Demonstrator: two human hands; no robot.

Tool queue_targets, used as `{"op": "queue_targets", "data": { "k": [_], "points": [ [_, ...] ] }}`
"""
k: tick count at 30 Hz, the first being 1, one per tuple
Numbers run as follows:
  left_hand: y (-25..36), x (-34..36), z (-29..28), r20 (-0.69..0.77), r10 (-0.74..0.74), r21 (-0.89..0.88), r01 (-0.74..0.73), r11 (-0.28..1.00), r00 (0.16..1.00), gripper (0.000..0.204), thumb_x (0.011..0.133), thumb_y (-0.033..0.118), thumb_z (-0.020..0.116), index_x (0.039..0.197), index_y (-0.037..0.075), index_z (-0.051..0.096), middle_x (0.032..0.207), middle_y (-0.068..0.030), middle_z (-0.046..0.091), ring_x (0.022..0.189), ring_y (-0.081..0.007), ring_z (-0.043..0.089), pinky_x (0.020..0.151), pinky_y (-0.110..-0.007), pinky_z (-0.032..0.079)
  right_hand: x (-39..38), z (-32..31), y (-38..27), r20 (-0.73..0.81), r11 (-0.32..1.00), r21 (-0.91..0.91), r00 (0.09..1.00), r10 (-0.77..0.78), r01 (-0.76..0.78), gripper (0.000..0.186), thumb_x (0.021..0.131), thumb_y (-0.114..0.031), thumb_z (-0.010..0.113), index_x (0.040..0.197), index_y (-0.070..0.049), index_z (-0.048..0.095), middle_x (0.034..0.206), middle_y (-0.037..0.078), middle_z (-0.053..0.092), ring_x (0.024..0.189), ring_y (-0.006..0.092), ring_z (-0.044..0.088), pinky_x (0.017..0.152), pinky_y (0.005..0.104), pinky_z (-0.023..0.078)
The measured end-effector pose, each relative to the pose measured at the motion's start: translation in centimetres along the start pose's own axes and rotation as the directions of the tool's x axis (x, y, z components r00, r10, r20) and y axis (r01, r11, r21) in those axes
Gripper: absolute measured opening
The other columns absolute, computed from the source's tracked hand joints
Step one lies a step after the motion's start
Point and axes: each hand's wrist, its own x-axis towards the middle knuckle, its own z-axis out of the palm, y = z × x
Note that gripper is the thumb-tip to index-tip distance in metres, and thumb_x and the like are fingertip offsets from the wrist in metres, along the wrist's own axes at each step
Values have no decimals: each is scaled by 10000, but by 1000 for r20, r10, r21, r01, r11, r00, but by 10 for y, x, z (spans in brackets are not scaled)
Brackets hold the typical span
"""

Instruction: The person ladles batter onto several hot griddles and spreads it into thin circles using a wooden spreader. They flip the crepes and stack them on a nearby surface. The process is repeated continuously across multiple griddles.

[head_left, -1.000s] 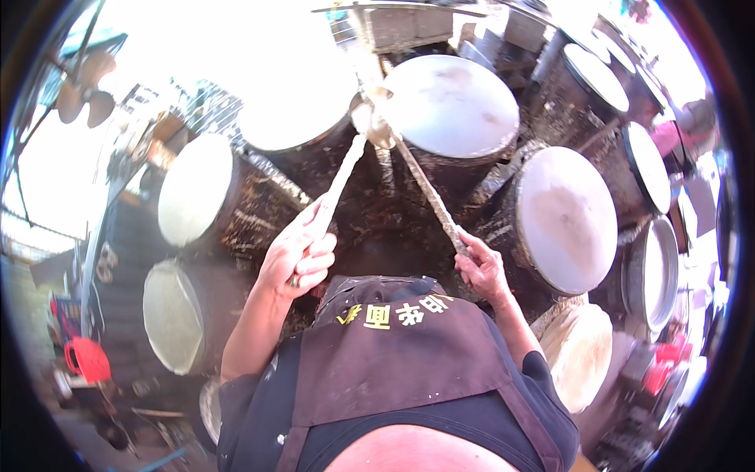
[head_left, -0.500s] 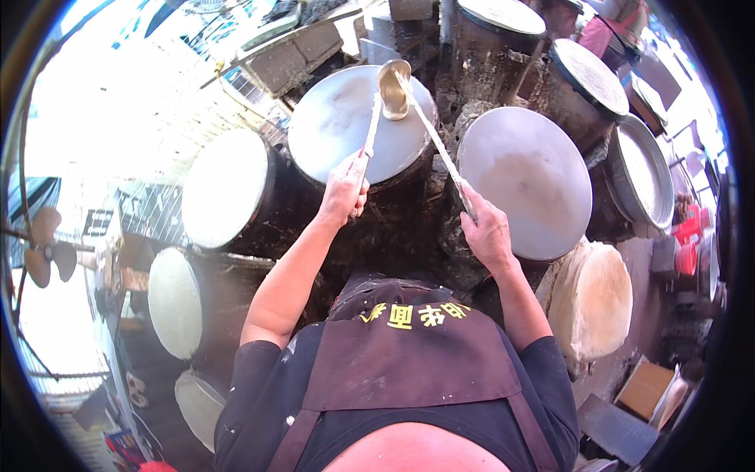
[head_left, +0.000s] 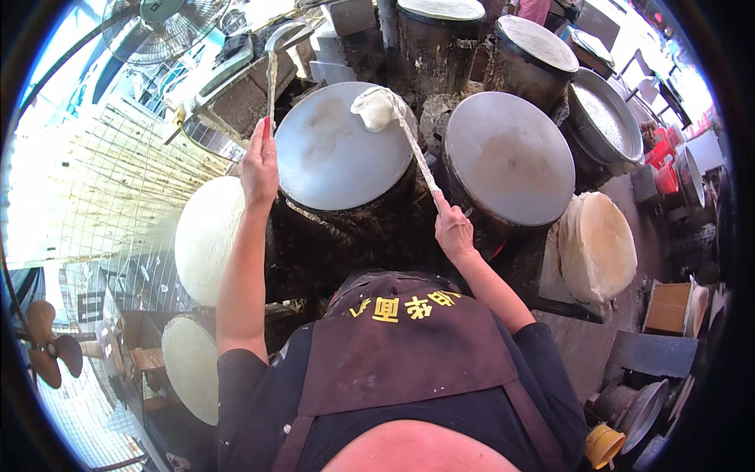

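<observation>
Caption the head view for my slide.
Left hand gripping a long-handled tool, right hand holding a stick with a white lump at its end, near round grey plates.

Left tool point(head_left: 272, 82): lower handle hidden in my left fingers point(head_left: 255, 143). Right tool point(head_left: 418, 155): gripped stretch covered by my right fingers point(head_left: 442, 204); head masked by white paste point(head_left: 377, 107), shape beneath unreadable. My left forearm point(head_left: 245, 275) hides one edge of a pale disc point(head_left: 206, 244); my left sleeve point(head_left: 241, 393) hides part of a lower disc point(head_left: 189, 370). Caged fan point(head_left: 161, 11) and a person in pink point(head_left: 535, 9): both cut by top edge. Far-right red containers point(head_left: 664, 161): too small, contents unclear.
</observation>
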Motion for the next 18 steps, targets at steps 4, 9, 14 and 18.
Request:
{"op": "queue_targets", "data": {
  "k": [4,9,14,18],
  "points": [
    [35,-17,-46,514,-509,-426,721,547,690,416,1002,188,451,1408,100,423,673,19,458,419,-17,354,349,-167,277,-29,-13,-17,-67,985,167,997,-30,41,562,819,-97,597,1362,-188,486,843,193,601,742,372,626,700,475,514],
    [37,-63,-67,746,-414,-520,844,127,522,417,1013,181,439,1419,124,362,645,5,428,387,-35,353,325,-165,285,6,14,-62,-27,999,39,1000,10,-9,553,848,-80,544,1379,-176,429,836,196,571,734,390,616,669,472,505],
    [37,-95,-106,842,-205,-530,836,-140,499,414,1004,169,465,1397,85,362,622,20,363,386,-36,328,321,-178,288,70,44,-77,-9,998,50,1000,-26,27,522,835,-54,500,1348,-142,454,897,247,608,798,430,635,751,495,511],
    [32,-127,-171,792,-256,-608,756,-242,554,487,1036,218,368,1471,64,212,642,12,342,377,-28,307,299,-178,316,51,39,-48,-231,941,337,971,55,26,564,795,-47,548,1344,-161,485,914,228,650,900,398,629,814,467,503]
  ]
}}
